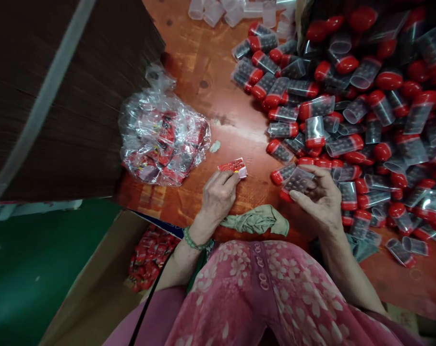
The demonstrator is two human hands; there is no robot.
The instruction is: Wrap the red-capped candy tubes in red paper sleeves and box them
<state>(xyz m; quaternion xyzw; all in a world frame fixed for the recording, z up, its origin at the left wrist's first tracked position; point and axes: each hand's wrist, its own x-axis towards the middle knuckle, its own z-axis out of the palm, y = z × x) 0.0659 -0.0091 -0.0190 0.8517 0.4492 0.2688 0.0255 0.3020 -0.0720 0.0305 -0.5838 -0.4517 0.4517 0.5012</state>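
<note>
My left hand [220, 194] is closed over the near edge of a small red printed label [233, 165] on the table, its fingertips pressed together there. Part of the label is hidden under the fingers. In my right hand [322, 199] is a clear plastic container [300, 180] with dark dots inside and a red end, gripped between thumb and fingers. It tilts beside a big heap of similar red-ended containers [315, 132]. Left of my left hand lies a clear plastic bag [165, 137] full of red printed pieces.
A crumpled green cloth [259, 220] lies on the reddish wooden table [221, 91] close to my body. Clear empty cups [214, 13] stand at the far edge. A dark box [59, 96] rises at the left. Below it, a cardboard box [95, 278] holds red packets [151, 257].
</note>
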